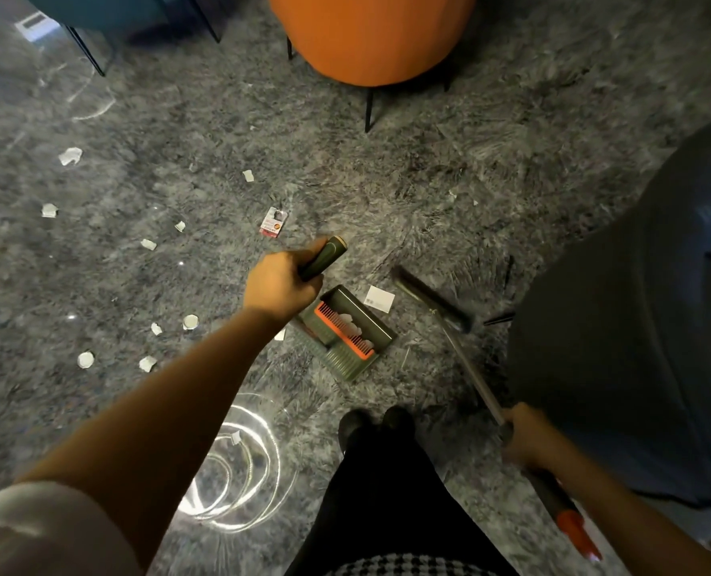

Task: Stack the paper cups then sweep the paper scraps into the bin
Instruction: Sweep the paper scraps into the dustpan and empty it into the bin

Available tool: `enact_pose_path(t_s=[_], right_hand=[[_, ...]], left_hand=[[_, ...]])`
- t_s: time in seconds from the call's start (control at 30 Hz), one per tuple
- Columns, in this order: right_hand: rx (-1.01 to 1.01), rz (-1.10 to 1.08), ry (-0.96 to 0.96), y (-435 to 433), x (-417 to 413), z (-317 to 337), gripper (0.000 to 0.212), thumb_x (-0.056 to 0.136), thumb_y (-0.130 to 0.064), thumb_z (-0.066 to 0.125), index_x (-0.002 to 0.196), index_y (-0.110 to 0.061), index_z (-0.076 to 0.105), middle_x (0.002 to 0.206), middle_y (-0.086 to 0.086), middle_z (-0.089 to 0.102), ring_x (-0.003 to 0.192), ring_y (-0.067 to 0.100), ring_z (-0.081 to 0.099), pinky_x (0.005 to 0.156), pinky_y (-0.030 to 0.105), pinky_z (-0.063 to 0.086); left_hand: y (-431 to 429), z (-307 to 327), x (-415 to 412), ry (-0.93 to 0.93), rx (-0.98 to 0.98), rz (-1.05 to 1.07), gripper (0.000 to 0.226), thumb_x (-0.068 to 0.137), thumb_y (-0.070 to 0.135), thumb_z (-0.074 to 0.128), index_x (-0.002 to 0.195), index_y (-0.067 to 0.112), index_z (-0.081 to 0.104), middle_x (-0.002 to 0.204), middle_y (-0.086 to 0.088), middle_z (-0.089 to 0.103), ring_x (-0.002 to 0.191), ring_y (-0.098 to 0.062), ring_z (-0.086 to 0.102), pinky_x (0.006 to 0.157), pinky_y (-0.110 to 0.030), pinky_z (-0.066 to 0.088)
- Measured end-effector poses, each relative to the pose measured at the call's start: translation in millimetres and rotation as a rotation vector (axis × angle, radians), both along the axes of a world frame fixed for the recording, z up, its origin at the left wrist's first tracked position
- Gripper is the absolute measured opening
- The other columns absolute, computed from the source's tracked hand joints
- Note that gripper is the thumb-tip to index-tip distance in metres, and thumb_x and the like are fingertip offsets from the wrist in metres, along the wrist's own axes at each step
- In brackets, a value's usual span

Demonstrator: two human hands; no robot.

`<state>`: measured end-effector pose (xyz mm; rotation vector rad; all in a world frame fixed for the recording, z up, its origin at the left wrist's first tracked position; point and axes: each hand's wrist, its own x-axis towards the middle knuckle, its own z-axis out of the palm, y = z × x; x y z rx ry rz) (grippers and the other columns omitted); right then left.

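My left hand (281, 282) grips the dark handle (324, 256) of a green dustpan (345, 332) that stands on the grey carpet with an orange comb and a few white scraps inside. My right hand (524, 436) holds the shaft of a broom (470, 363); its dark head (430, 299) lies on the carpet just right of the dustpan. A white paper slip (379, 298) sits between pan and broom head. Several white paper scraps (70, 155) lie scattered over the carpet at the left. A red and white wrapper (274, 222) lies beyond the pan. No paper cups or bin show.
An orange chair (370, 35) on thin black legs stands at the top centre. A dark teal chair (108, 10) is at the top left, a dark seat (636, 326) at the right. A clear glass tabletop (237, 471) glints beside my feet (374, 426).
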<state>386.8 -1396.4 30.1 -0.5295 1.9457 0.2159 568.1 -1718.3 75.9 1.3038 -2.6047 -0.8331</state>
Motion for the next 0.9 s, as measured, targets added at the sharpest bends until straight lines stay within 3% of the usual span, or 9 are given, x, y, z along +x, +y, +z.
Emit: enact_pose_path(t_s=[0.07,0.13,0.3,0.4,0.57,0.67,0.77,0.87,0.9], right_hand=[[0.012,0.016,-0.039,10,9,5,0.024,0.078,-0.008,0.066,0.087,-0.010,0.044,0.092,0.005,0.044,0.078,0.015,0.050,0.067,0.021,0.048],[0.038,0.017,-0.099,16,16,12,0.032,0.076,-0.006,0.067,0.079,-0.014,0.036,0.078,0.000,0.036,0.061,0.008,0.041,0.046,0.013,0.039],[0.007,0.016,-0.182,27,17,27,0.042,0.072,0.001,0.068,0.112,-0.007,0.055,0.085,0.005,0.048,0.041,0.004,0.050,0.041,0.020,0.048],[-0.037,-0.082,-0.203,35,11,36,0.072,0.073,0.009,0.064,0.135,-0.020,0.043,0.088,0.005,0.057,0.037,0.009,0.056,0.042,0.020,0.046],[-0.065,-0.113,-0.160,43,3,51,0.077,0.075,0.011,0.064,0.142,-0.016,0.038,0.094,0.007,0.058,0.035,0.009,0.054,0.041,0.020,0.044],[-0.108,-0.138,-0.139,43,-1,62,0.077,0.070,0.011,0.064,0.138,-0.018,0.045,0.087,0.009,0.064,0.037,0.011,0.054,0.041,0.021,0.043],[-0.155,-0.086,-0.107,36,-3,70,0.072,0.066,0.007,0.065,0.131,-0.023,0.054,0.074,-0.001,0.065,0.045,0.001,0.059,0.045,0.019,0.046],[-0.211,-0.042,-0.054,17,-10,76,0.067,0.070,-0.004,0.071,0.132,-0.023,0.054,0.105,-0.002,0.068,0.091,0.005,0.066,0.076,0.022,0.055],[-0.215,-0.031,-0.049,7,-14,79,0.068,0.071,-0.007,0.073,0.133,-0.023,0.053,0.110,-0.004,0.066,0.095,0.002,0.063,0.078,0.018,0.053]], left_hand=[[1,-1,-2,-0.010,0.000,-0.006,0.056,0.082,0.022,0.065,0.135,0.037,0.050,0.107,-0.007,0.070,0.096,-0.030,0.065,0.077,-0.037,0.053],[-1,-2,-4,-0.008,-0.005,-0.005,0.056,0.082,0.021,0.065,0.134,0.036,0.051,0.108,-0.008,0.070,0.096,-0.031,0.065,0.076,-0.037,0.052],[-7,-3,-2,0.010,-0.005,-0.009,0.055,0.082,0.019,0.066,0.134,0.033,0.052,0.104,-0.009,0.071,0.092,-0.030,0.066,0.071,-0.034,0.050],[-5,-3,-2,0.006,0.001,-0.008,0.055,0.083,0.019,0.065,0.134,0.033,0.052,0.102,-0.009,0.071,0.090,-0.030,0.066,0.070,-0.032,0.049],[-2,0,-1,-0.010,0.007,-0.012,0.055,0.083,0.021,0.064,0.135,0.033,0.051,0.105,-0.009,0.071,0.094,-0.030,0.066,0.074,-0.036,0.051],[3,2,5,-0.008,0.016,-0.004,0.056,0.083,0.019,0.065,0.134,0.035,0.051,0.103,-0.008,0.071,0.093,-0.030,0.066,0.072,-0.034,0.050],[1,4,18,0.030,0.017,0.062,0.053,0.082,0.018,0.066,0.132,0.034,0.054,0.096,-0.009,0.071,0.088,-0.031,0.066,0.064,-0.028,0.043],[-6,6,33,0.073,0.043,0.226,0.051,0.082,0.019,0.066,0.130,0.032,0.056,0.093,-0.014,0.071,0.089,-0.034,0.066,0.065,-0.033,0.045],[-10,7,39,0.095,0.058,0.300,0.051,0.082,0.019,0.066,0.130,0.031,0.057,0.095,-0.015,0.071,0.091,-0.034,0.066,0.068,-0.034,0.047]])
